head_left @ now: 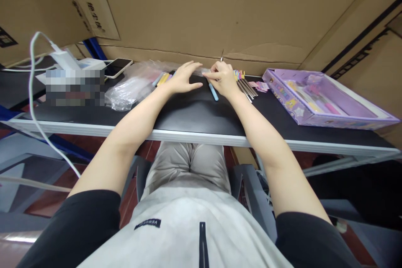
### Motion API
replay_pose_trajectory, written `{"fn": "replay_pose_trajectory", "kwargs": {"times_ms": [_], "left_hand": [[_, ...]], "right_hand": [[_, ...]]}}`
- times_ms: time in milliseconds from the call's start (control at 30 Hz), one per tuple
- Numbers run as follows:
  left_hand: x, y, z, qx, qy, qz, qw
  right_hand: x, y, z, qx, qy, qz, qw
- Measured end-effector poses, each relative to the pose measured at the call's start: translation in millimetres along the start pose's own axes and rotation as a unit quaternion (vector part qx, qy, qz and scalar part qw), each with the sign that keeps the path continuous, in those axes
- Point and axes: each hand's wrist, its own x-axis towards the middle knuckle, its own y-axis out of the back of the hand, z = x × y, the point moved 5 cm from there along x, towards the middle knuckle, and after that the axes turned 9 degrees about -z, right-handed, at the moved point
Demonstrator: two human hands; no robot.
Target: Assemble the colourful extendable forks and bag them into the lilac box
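My left hand (pixel 182 78) is open, its fingers spread low over the table, with nothing seen in it. Beside its wrist lie several yellow, purple and blue pens (pixel 163 78), partly covered by a clear plastic bag (pixel 132 83). My right hand (pixel 221 76) is closed in a pinch. From behind its knuckles pokes up a slim metal-tipped stick (pixel 222 56), its lower part hidden by the fingers. Just under this hand a light blue pen barrel (pixel 213 92) rests on the black tabletop. Several metallic sticks with colourful tops (pixel 246 88) lie right of the hand.
An open purple box (pixel 298 104) with packed items stands at the right. Small pink pieces (pixel 260 86) lie left of it. At the left are a phone (pixel 118 68) and a white charger with cable (pixel 64 58). Cardboard walls (pixel 201 12) rise behind the table (pixel 201 119).
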Motion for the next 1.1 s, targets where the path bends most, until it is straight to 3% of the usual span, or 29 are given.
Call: {"fn": "replay_pose_trajectory", "kwargs": {"times_ms": [100, 233, 433, 600, 733, 900, 1000, 1100], "left_hand": [[1.4, -5.7, 6.3, 0.035, 0.025, -0.016, 0.999], [-2.4, -1.2, 2.9, 0.068, 0.093, 0.005, 0.993], [-13.2, 19.0, -2.8, 0.115, 0.188, 0.037, 0.975], [-18.0, 42.1, 12.2, 0.159, 0.205, 0.051, 0.965], [-24.0, 41.7, 23.5, 0.189, 0.276, -0.054, 0.941], [-33.6, 33.6, 28.6, 0.207, 0.298, -0.186, 0.913], [-41.8, 36.2, 14.6, 0.205, 0.342, -0.231, 0.888], [-52.1, 43.7, -14.3, 0.215, 0.394, -0.228, 0.864]], "right_hand": [[-0.3, 3.6, -1.3, -0.005, 0.002, 0.007, 1.0], [-0.3, 6.3, -3.8, -0.006, 0.002, 0.014, 1.0], [-0.9, 9.2, -6.5, -0.002, -0.012, 0.017, 1.0], [-3.2, 9.0, 0.7, -0.004, -0.058, 0.005, 0.998], [-3.9, -1.3, 2.5, 0.004, -0.074, -0.063, 0.995], [-3.9, -15.2, 3.5, 0.016, -0.07, -0.132, 0.989], [-4.2, -18.1, 8.3, 0.014, -0.081, -0.145, 0.986], [-4.1, -18.8, 12.1, 0.021, -0.087, -0.141, 0.986]]}}
